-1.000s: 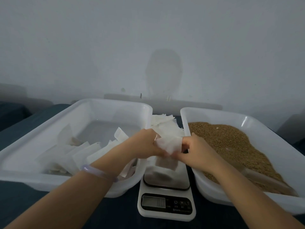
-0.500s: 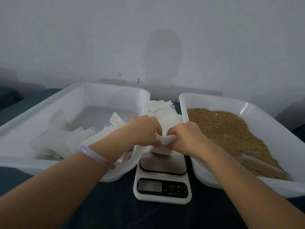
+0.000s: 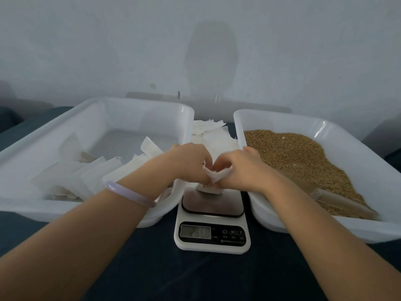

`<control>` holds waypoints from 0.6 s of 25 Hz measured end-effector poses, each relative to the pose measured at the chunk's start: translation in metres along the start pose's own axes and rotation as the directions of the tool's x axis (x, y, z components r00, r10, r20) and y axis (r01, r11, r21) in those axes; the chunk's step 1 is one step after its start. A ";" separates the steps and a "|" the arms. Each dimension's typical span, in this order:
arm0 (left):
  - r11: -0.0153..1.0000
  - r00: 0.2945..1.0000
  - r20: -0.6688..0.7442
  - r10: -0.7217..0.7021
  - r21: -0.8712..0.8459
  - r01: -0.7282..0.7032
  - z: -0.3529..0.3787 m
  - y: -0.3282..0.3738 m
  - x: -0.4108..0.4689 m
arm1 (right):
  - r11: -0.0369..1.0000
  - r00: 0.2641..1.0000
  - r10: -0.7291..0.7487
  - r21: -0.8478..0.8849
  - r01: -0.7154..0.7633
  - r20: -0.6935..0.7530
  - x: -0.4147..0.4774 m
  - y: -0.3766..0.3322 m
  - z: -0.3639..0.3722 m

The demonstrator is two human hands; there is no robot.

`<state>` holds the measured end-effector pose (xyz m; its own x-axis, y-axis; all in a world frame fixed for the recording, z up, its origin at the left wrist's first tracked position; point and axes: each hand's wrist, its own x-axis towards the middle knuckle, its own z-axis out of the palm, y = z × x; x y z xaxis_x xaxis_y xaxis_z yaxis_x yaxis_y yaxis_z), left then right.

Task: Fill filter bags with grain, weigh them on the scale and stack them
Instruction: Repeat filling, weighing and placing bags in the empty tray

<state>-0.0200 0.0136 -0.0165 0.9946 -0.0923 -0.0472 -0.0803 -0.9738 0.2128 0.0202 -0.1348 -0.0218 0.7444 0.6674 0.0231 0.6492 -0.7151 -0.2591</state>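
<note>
dark tabletop (image 3: 195, 279): left hand (image 3: 188, 164), right hand (image 3: 240, 168), fingers curled, still pinch filter bag (image 3: 217, 175); bag bottom now touches scale (image 3: 212, 246).

Only one view, head-worn: the dark tabletop (image 3: 195, 279) is looked down on from close up, facing forward, with the white digital kitchen scale (image 3: 212, 235) centred and the pale wall (image 3: 108, 51) caught behind.

In the grip, the filter bag (image 3: 217, 178) looks like thin, matt white paper. Just below it, the scale (image 3: 212, 206) is smooth white plastic with a glossy dark plate.
</note>
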 end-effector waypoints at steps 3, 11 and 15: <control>0.993 1.000 0.020 0.011 -0.117 -0.009 -0.002 -0.002 -0.004 | 0.975 1.000 0.009 0.220 -0.007 -0.010 -0.008 0.004 -0.005; 0.944 1.000 -0.005 0.012 -0.330 -0.013 -0.001 -0.007 -0.009 | 0.926 1.000 0.016 0.378 -0.015 -0.002 -0.011 0.009 -0.004; 0.953 0.998 -0.049 0.035 -0.300 -0.048 0.000 -0.009 -0.009 | 0.922 1.000 0.010 0.387 -0.005 -0.011 -0.010 0.009 -0.004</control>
<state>-0.0282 0.0236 -0.0179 0.9932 -0.1161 0.0086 -0.1050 -0.8608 0.4980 0.0192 -0.1487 -0.0209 0.7526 0.6578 0.0310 0.5342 -0.5822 -0.6129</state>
